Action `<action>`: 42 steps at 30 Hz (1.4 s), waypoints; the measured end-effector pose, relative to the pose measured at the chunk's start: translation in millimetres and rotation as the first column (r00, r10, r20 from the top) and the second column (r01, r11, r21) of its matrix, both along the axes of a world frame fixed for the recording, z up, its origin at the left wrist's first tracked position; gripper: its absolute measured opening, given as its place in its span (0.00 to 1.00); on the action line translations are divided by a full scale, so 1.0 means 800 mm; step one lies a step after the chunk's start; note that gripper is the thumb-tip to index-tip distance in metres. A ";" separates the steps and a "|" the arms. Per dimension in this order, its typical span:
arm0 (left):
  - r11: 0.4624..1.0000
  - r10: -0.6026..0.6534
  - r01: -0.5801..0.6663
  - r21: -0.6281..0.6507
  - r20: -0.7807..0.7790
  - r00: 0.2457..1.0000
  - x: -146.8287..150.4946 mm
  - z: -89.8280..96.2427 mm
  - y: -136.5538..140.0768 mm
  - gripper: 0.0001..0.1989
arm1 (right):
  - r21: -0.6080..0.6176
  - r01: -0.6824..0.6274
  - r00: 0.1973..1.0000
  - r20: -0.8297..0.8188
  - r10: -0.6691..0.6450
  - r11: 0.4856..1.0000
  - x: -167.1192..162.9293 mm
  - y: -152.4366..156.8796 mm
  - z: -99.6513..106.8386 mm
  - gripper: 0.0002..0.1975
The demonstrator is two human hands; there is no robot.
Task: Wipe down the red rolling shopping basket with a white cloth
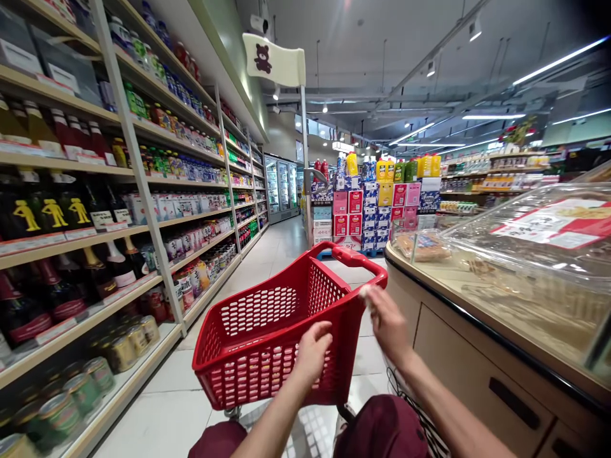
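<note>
while the red cart (281, 337) stands side-on just in front of the person's knees (382, 426), its handle (358, 256) toward the far right, the handling of it looks to be under way rather than finished. the reach itself is done: one hand is up by the near wall, the other by the corner under the handle. the right grip (384, 318) is blurred, but its fingers seem drawn together on a small white scrap (365, 291), which is against, or just beside, the cart's rim. the left grip (312, 353) is half curled in front of the perforated near wall, thumb and fingers bent inward; whether it holds anything or touches the plastic, i cannot tell.

what is left is harder to judge. nothing visible sets one stretch of the red plastic apart from another, and the near wall hides much of the cart's floor, so the share already handled cannot be read. with both hands so close to the cart, leaving it seems a step not yet done. the bottles (50, 215) on the shelf (81, 244) at left, and the clear packs (558, 219) on the tabletop (491, 315) at right, are apart from both hands and look outside the work.
</note>
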State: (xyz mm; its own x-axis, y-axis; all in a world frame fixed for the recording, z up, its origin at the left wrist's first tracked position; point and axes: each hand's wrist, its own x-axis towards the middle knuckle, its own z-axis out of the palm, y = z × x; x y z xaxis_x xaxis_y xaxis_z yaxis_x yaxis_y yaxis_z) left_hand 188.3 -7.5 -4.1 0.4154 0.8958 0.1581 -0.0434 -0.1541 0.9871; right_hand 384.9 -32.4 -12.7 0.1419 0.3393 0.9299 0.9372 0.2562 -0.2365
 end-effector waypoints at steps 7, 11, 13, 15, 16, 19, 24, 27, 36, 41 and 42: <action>0.982 0.187 -0.179 0.063 -0.178 0.966 -0.020 -0.071 0.004 0.16 | -0.115 -0.115 0.983 0.132 0.130 0.987 -0.010 0.003 -0.096 0.23; 0.987 0.158 -0.159 0.012 -0.199 0.967 -0.019 -0.096 -0.008 0.14 | -0.177 -0.219 0.959 0.143 0.245 0.960 -0.024 -0.016 -0.115 0.22; 0.987 0.161 -0.159 0.026 -0.192 0.968 -0.014 -0.095 -0.009 0.14 | -0.065 -0.165 0.986 0.021 0.167 0.984 -0.014 -0.009 -0.075 0.22; 0.987 0.160 -0.157 0.034 -0.190 0.969 -0.010 -0.090 -0.008 0.14 | 0.023 -0.101 0.993 -0.055 0.102 0.995 -0.006 0.003 -0.043 0.22; 0.986 0.166 -0.160 0.047 -0.193 0.967 -0.009 -0.088 -0.008 0.15 | 0.033 -0.109 0.993 -0.047 0.110 0.994 -0.005 0.007 -0.040 0.22; 0.950 0.226 -0.151 0.272 -0.269 0.936 -0.015 -0.085 -0.007 0.18 | -0.114 -0.219 0.971 0.074 0.228 0.969 -0.017 0.006 -0.081 0.23; 0.716 0.442 0.005 0.698 -0.459 0.771 -0.046 -0.092 -0.001 0.24 | -0.196 -0.267 0.944 0.145 0.297 0.943 -0.025 -0.007 -0.110 0.24; 0.622 0.551 0.048 0.782 -0.480 0.683 -0.060 -0.096 0.002 0.26 | -0.031 -0.207 0.975 0.075 0.209 0.978 -0.022 0.005 -0.070 0.24; 0.583 0.644 0.102 0.806 -0.535 0.547 -0.117 -0.109 0.004 0.29 | -0.256 -0.353 0.901 0.167 0.401 0.900 -0.088 0.005 -0.096 0.24; 0.581 0.665 0.048 0.813 -0.508 0.547 -0.139 -0.106 0.003 0.29 | -0.206 -0.367 0.905 0.146 0.399 0.907 -0.113 0.023 -0.086 0.25; 0.575 0.676 0.026 0.817 -0.493 0.548 -0.146 -0.107 0.003 0.29 | -0.245 -0.382 0.889 0.167 0.427 0.891 -0.119 0.022 -0.097 0.25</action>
State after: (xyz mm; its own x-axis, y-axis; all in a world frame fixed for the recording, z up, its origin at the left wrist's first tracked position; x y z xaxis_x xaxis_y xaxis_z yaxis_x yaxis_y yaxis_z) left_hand 71.9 -5.1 -89.3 0.3832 0.7233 0.5744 0.7975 -0.5729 0.1894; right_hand 289.4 -15.2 -90.2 -0.2394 0.5056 0.8289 0.7950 0.5922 -0.1316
